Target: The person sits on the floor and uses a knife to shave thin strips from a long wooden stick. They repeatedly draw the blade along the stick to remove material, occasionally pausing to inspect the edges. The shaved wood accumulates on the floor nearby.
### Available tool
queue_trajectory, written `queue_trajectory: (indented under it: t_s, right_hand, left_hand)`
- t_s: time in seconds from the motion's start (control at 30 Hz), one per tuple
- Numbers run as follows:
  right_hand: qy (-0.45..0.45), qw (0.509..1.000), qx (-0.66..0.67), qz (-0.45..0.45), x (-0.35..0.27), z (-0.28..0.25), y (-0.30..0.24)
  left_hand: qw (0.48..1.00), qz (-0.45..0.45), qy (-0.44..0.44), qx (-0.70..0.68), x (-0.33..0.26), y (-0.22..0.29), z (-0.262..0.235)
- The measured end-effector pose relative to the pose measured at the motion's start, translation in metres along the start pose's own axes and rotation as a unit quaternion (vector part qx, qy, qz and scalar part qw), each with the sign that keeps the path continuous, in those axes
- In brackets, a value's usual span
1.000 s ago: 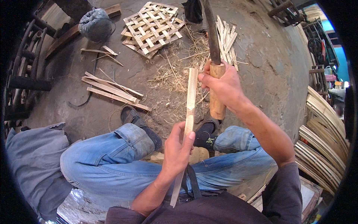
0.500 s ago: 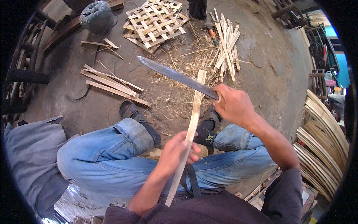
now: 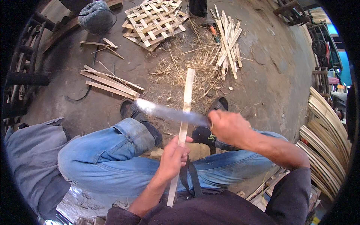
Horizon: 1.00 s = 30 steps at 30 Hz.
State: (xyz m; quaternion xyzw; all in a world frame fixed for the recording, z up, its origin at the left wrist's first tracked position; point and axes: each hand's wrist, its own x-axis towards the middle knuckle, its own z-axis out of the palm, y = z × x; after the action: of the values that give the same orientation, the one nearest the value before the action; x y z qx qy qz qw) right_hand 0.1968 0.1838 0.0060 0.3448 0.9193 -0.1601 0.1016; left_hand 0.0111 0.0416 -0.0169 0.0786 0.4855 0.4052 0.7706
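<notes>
My left hand [image 3: 174,156] is closed around the lower part of a long pale bamboo strip [image 3: 188,92], which stands out away from me between my knees. Its near end reaches back to my dark shirt. In my right hand [image 3: 230,127] is the handle of a long knife [image 3: 172,113], the handle itself mostly covered by my fingers. The blade, blurred by motion, points left and lies across the strip a little beyond my left hand. Under my left hand, a light wooden block [image 3: 198,150] shows between my legs.
Thin shavings [image 3: 176,73] litter the floor ahead. Beyond them lie woven lattice panels [image 3: 153,22] and a heap of cut strips [image 3: 227,45]. More strips [image 3: 110,83] rest at left, near a filled plastic bag [image 3: 95,18]. Bundled long strips [image 3: 324,150] stand at right.
The knife has come down the strip toward me, and my right hand with it. The strip has swung slightly left and more upright. My left hand's fingers have closed more tightly.
</notes>
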Motion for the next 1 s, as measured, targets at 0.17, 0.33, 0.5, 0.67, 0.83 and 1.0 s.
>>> queue_trajectory:
  t_s: [0.17,0.33,0.5,0.67,0.83,1.0]
  right_hand:
    - [0.058,0.995,-0.081,-0.026,0.016,0.001,0.016]
    - [0.004,0.997,-0.055,-0.051,0.010,0.007,0.000]
    - [0.010,0.999,-0.006,-0.042,0.011,0.011,-0.003]
    - [0.018,0.998,-0.029,0.044,0.020,0.010,0.013]
    - [-0.055,0.990,-0.020,0.125,0.026,0.014,0.049]
    - [-0.086,0.996,-0.017,-0.008,-0.012,0.007,0.027]
  left_hand:
    - [1.000,0.013,-0.012,0.019,-0.001,-0.003,-0.001]
    - [1.000,-0.019,-0.017,0.001,0.000,-0.009,-0.004]
    - [0.999,-0.037,0.005,-0.023,0.010,-0.004,0.005]
    - [0.999,-0.038,-0.026,-0.016,0.012,0.002,0.005]
    - [0.999,-0.033,-0.016,-0.032,0.009,-0.009,0.006]
    - [0.998,-0.053,0.016,0.001,0.012,-0.013,0.003]
